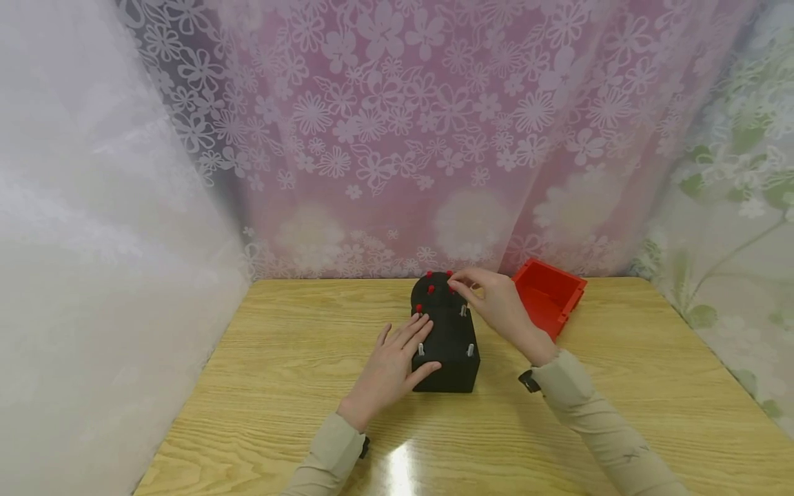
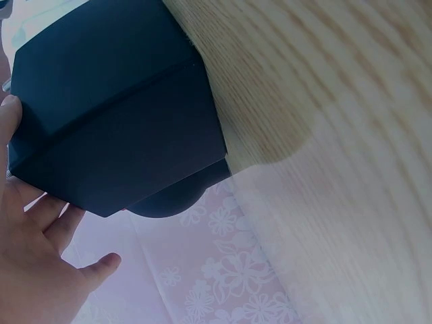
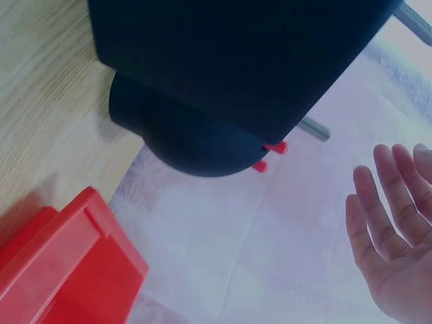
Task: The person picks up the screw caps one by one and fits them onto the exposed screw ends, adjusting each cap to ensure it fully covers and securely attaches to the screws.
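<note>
A black box-shaped block with a rounded far end point(image 1: 448, 337) stands on the table, studded with upright pegs. Several pegs at the rear and left carry red caps point(image 1: 431, 289); bare threaded bolts point(image 1: 470, 350) show at the front and right. My left hand point(image 1: 393, 358) rests on the block's left side, fingers straight on its top, thumb by the front edge. My right hand point(image 1: 499, 306) is over the rear right, thumb and index tips close together by a red cap point(image 1: 452, 288). In the right wrist view, this hand point(image 3: 398, 236) appears apart from the caps; whether it pinches anything is hidden.
A red open bin point(image 1: 548, 296) sits tilted at the back right, behind my right wrist. The block and bin stand on a wooden table point(image 1: 298, 358). Flowered pink curtains point(image 1: 384, 138) hang at the table's far edge, with pale sheets on both sides.
</note>
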{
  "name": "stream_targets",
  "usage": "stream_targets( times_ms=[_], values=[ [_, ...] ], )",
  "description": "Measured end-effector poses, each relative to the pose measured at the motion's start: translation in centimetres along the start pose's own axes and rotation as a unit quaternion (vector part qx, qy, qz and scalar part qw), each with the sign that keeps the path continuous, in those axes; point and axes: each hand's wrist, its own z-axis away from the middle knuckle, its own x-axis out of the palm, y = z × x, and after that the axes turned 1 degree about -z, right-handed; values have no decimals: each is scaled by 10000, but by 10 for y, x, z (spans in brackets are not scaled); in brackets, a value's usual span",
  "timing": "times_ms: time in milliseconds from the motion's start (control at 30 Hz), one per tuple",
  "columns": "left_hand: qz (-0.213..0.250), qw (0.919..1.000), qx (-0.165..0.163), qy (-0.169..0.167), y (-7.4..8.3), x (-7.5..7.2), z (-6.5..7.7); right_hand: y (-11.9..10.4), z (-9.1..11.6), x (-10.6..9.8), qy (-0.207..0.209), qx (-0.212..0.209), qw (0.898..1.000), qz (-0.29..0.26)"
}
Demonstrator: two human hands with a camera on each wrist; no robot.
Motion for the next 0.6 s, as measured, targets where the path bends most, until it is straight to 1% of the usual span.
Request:
stream_targets(
  times_ms=[200,300,433,533,600],
  values=[
    [-37,10000,18,35,0,0,0,9,3,-10,108,132,9998,-100],
    [-31,10000,25,52,0,0,-1,16,3,-15,239,221,9995,-24],
    [-14,10000,21,26,0,0,-1,31,3,-21,338,539,9978,161],
    [-47,10000,32,33,-1,1,-1,46,3,-26,328,785,9960,278],
    [-54,10000,29,35,-1,2,-1,57,4,-28,310,874,9949,407]
  ],
)
